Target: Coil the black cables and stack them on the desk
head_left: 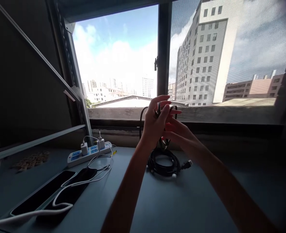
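Observation:
Both my hands are raised together in front of the window, above the table. My left hand (155,121) has its fingers curled around a black cable (141,119), whose loops show on both sides of the hands. Just below and to the right, my right hand (178,131) meets the same cable, its fingers partly hidden behind the left hand. Under them a coiled black cable (164,173) lies on the table, with a black connector (186,164) sticking out at its right.
At the left, a white power strip (90,153) holds two chargers, with white cords running over two dark phones (46,191). Small brown pieces (32,161) lie farther left. A metal frame post (78,77) stands beside the window; its sill (230,115) runs behind my hands.

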### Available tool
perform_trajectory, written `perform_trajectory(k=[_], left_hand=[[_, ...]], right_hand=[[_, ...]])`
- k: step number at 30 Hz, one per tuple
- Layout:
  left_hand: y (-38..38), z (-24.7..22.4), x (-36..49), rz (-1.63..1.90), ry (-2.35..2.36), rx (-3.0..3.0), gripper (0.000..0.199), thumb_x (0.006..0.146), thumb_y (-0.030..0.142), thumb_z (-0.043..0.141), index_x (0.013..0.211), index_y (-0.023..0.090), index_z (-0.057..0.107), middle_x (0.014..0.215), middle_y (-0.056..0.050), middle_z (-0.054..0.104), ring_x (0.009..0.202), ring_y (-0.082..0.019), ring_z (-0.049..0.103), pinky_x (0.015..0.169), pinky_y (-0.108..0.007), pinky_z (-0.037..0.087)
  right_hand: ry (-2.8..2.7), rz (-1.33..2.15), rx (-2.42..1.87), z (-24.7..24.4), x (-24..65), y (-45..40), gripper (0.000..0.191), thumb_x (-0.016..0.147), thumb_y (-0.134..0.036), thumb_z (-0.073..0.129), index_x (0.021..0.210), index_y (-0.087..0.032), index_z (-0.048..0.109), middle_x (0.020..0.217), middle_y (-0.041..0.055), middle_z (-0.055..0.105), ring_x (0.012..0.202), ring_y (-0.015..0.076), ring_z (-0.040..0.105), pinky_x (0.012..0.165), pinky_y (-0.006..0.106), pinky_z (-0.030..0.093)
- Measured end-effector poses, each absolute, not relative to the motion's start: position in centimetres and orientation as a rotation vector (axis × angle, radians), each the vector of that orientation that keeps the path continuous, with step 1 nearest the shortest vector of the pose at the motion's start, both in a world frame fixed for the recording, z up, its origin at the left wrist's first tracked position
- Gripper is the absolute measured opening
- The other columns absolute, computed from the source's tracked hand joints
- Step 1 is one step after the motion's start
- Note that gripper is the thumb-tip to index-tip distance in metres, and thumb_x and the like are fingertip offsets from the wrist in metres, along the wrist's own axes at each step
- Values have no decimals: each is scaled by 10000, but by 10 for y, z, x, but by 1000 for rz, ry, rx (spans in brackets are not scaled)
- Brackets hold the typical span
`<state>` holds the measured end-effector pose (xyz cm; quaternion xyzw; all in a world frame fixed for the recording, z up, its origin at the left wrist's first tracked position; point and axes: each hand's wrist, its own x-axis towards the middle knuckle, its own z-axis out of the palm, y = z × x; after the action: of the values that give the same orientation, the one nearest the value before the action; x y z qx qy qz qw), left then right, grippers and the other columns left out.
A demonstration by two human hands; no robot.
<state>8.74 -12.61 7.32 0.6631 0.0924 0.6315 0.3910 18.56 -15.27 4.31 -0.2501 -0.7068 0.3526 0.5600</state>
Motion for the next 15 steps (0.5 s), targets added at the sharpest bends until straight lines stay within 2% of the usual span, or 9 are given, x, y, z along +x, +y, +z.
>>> perform_trajectory(k=[2,5,8,10,13,15], left_hand=[[-126,73,88,1638,235,1699,150,860,175,471,996,219,517,1042,-41,574,730,-119,653,596,-197,532],[-122,73,85,1713,248,1714,138,863,210,470,993,208,515,1047,-50,582,698,-104,641,576,-186,525],[-117,75,78,1839,278,1664,146,870,250,464,1005,211,505,1006,-42,595,633,-87,628,552,-185,513],[-113,77,70,1915,319,1599,153,879,270,452,1016,219,497,964,-32,605,523,-63,594,470,-174,476],[-106,79,59,1940,398,1492,164,897,298,415,1026,232,492,944,-25,619,336,-20,467,302,-171,319],[-101,78,53,1942,448,1454,177,899,317,411,1030,233,496,940,-25,627,286,-12,411,255,-190,214]], right_hand=[[-1600,913,-558,44,186,-151,339,804,-384,512,1113,-245,521,959,31,618,860,179,598,701,279,488],[-1457,966,-509,44,186,-151,243,864,-454,422,944,-247,520,944,23,635,848,172,618,744,303,496],[-1356,894,-483,47,189,-155,222,883,-448,426,807,-241,447,858,11,650,900,177,621,845,333,472],[-1303,858,-466,52,195,-160,205,883,-418,445,782,-241,433,774,-4,628,889,176,621,852,340,471],[-1212,855,-421,64,210,-169,200,879,-385,461,742,-245,426,583,-44,482,629,135,575,741,309,499],[-1164,875,-452,71,222,-175,207,875,-380,459,720,-248,423,482,-64,312,446,114,414,592,277,483]])
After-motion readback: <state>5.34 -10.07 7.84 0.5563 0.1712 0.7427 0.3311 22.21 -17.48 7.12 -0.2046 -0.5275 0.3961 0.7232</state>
